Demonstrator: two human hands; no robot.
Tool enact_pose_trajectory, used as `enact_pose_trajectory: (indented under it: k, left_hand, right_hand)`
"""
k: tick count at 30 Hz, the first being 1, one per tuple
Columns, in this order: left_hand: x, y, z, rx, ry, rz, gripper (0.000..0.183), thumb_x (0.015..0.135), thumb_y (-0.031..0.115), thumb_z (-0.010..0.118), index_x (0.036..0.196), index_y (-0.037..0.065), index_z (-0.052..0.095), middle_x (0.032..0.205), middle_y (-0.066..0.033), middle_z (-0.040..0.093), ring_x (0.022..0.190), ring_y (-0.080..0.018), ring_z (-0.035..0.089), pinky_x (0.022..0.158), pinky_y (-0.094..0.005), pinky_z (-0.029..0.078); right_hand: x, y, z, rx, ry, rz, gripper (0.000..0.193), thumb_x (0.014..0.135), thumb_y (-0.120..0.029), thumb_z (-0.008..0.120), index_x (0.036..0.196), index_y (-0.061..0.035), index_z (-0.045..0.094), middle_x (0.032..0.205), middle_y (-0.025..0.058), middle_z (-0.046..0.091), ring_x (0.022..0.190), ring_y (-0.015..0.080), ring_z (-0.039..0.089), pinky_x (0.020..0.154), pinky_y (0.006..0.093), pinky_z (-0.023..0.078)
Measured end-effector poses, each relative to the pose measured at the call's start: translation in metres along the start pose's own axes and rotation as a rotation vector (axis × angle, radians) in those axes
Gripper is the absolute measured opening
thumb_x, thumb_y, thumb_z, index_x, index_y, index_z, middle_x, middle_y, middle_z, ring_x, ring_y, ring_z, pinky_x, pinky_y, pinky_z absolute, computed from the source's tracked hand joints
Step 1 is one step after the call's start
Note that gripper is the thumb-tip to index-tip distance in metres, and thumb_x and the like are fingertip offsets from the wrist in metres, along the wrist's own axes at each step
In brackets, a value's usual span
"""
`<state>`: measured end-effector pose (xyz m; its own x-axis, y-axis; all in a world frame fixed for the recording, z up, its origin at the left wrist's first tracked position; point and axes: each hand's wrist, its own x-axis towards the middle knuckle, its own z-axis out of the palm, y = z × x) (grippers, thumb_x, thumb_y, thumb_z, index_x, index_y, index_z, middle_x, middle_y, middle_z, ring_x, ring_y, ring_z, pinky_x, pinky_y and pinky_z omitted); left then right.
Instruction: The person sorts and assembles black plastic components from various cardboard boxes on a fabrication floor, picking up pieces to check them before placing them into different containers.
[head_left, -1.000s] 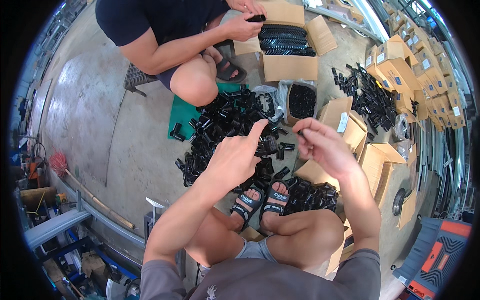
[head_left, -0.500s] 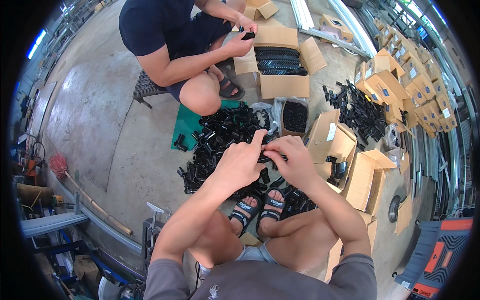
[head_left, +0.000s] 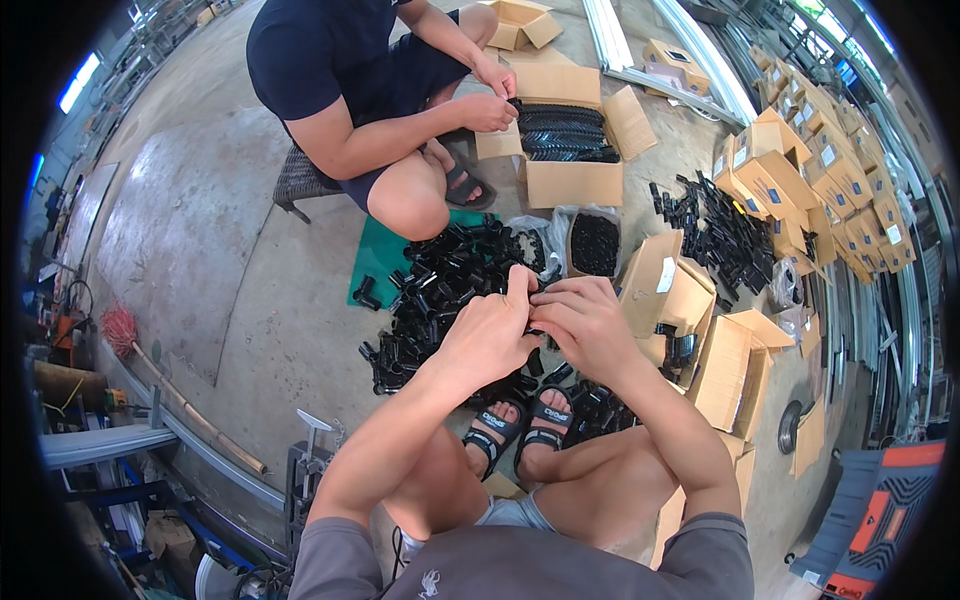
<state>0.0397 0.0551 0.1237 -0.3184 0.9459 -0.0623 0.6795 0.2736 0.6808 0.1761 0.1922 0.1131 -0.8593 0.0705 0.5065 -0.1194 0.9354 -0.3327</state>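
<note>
Above a heap of loose black plastic parts (head_left: 425,325), my two hands meet at chest-front distance. My left hand (head_left: 488,335) is curled round a small black plastic part, mostly covered by the fingers, with the index finger pointing up. Fingers of my right hand (head_left: 588,320) are pinched against the same spot; what they hold is hidden. Beyond the heap, a co-worker in a dark shirt (head_left: 310,60) sits on a low woven stool (head_left: 302,178), both hands (head_left: 490,110) together at the edge of an open carton (head_left: 573,186) with rows of black pieces.
A small carton of tiny black pieces (head_left: 596,247) stands past my hands. Opened cartons (head_left: 722,385) line my right, with another black heap (head_left: 715,235) and stacked boxes (head_left: 840,170) behind. A green mat (head_left: 370,260) lies under the heap; a broom (head_left: 190,408) lies left.
My right fingers have closed in tighter against the left hand. The co-worker's hands have lowered to the open carton's edge, and the black piece they held is now mostly hidden.
</note>
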Motion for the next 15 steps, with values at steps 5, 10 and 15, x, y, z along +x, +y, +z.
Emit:
enact_pose_trajectory:
  k: [5,10,15]
  left_hand:
    - [-0.001,-0.008,-0.003,-0.013,0.090,0.032,0.053,0.079,0.010,0.079,0.114,0.003,0.039,0.087,-0.0228,0.069,0.083,-0.0438,0.068,0.072,-0.0502,0.053]
    - [-0.004,-0.005,-0.014,-0.056,0.119,0.065,0.047,0.080,0.010,0.078,0.111,0.003,0.043,0.085,-0.0217,0.068,0.086,-0.0447,0.067,0.075,-0.0523,0.052]
    - [-0.001,0.000,-0.018,-0.103,0.160,0.015,0.055,0.080,0.010,0.077,0.120,0.003,0.040,0.090,-0.0222,0.071,0.089,-0.0447,0.068,0.078,-0.0522,0.054]
  right_hand:
    - [0.004,-0.006,-0.007,0.034,0.045,0.055,0.017,0.081,-0.007,0.074,0.099,-0.0087,0.074,0.105,0.0071,0.072,0.106,0.0267,0.064,0.091,0.0388,0.047]
    - [0.002,0.002,-0.006,0.150,0.208,0.246,0.016,0.085,-0.006,0.072,0.101,-0.0058,0.073,0.105,0.0095,0.072,0.098,0.0277,0.066,0.088,0.0379,0.049]
    - [-0.001,0.002,-0.006,0.295,0.206,0.448,0.020,0.084,-0.011,0.075,0.104,-0.0054,0.072,0.108,0.0099,0.071,0.101,0.0288,0.065,0.090,0.0383,0.049]
